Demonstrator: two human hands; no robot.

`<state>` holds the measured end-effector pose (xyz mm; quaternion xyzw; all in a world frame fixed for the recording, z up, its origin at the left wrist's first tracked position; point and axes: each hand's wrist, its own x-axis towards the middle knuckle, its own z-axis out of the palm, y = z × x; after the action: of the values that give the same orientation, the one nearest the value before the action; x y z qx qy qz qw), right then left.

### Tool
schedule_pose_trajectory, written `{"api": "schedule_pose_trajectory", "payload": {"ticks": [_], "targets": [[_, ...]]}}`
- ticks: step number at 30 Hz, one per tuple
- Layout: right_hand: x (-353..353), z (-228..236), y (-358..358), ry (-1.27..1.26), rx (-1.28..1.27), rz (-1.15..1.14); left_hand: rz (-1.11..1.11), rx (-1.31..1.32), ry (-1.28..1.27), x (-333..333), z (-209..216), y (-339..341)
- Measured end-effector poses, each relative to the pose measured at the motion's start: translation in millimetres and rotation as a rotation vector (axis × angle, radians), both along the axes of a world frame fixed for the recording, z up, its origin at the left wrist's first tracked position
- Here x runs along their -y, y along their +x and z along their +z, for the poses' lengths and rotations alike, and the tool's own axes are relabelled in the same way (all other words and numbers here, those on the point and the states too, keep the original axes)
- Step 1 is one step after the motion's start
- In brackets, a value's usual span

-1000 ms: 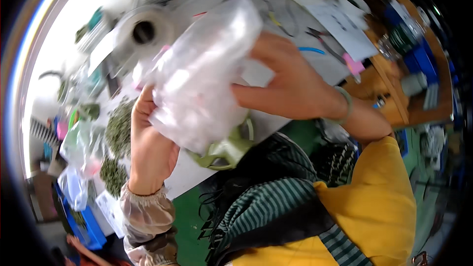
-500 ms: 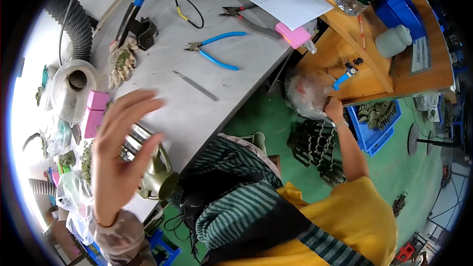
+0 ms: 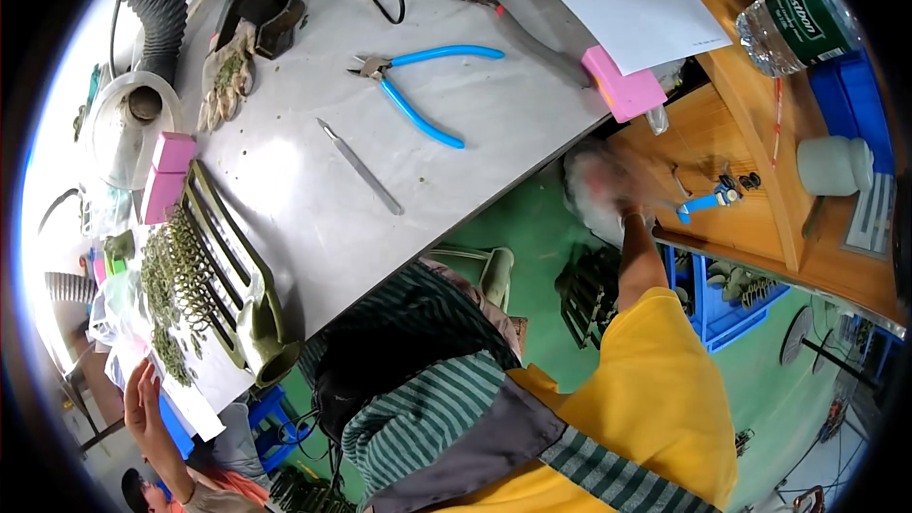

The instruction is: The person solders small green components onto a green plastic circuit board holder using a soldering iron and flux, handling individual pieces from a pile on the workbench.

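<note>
My left hand [image 3: 157, 418] is at the lower left, beyond the table's edge, with its fingers stretched out and nothing in them. Closest to it on the table are a strip of small green scraps [image 3: 171, 285] and an olive-green slotted piece [image 3: 261, 318] with a round hollow end. My right hand [image 3: 634, 216] reaches down to the right, beside an open wooden drawer [image 3: 703, 147]. Its fingers are closed at a clear plastic bag [image 3: 591, 192], which is blurred and has something reddish inside.
On the grey table [image 3: 313, 209] lie blue-handled cutters [image 3: 418, 85], tweezers [image 3: 361, 168], larger cutters [image 3: 518, 24], a dirty glove [image 3: 226, 85] and a pink block [image 3: 622, 83]. A water bottle [image 3: 798, 24] lies on the wooden desk. A blue crate [image 3: 727, 309] of green parts stands below. Another person's cap [image 3: 133, 486] shows lower left.
My left hand has swung down and left, away from the slotted piece, which now shows fully. My right hand stays by the bag and has shifted slightly lower. The whole view has shifted.
</note>
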<state>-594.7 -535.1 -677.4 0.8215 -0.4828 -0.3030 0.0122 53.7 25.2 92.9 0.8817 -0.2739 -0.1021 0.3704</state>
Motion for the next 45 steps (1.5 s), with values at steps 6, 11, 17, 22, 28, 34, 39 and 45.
{"api": "schedule_pose_trajectory", "payload": {"ticks": [6,11,17,22,28,34,39,45], "targets": [[-39,59,-21,-0.072,0.699,-0.050,-0.073,-0.060,0.035,33,-2,5],[-81,237,50,0.118,0.653,-0.045,-0.133,-0.048,-0.014,33,20,-5],[-113,638,215,1.133,1.145,-0.052,-0.199,-0.097,-0.160,38,-2,10],[-71,691,405,1.024,1.966,-0.258,-0.065,-0.050,-0.262,20,-3,16],[39,703,542,1.300,2.169,-0.622,0.083,-0.019,-0.315,-21,-8,50],[83,690,579,1.183,1.941,-0.685,0.200,-0.079,-0.226,-51,-25,93],[98,693,570,0.974,1.892,-0.589,0.044,0.022,-0.120,-5,-66,133],[51,720,543,0.864,2.034,-0.524,-0.175,0.395,-0.045,63,-106,187]]}}
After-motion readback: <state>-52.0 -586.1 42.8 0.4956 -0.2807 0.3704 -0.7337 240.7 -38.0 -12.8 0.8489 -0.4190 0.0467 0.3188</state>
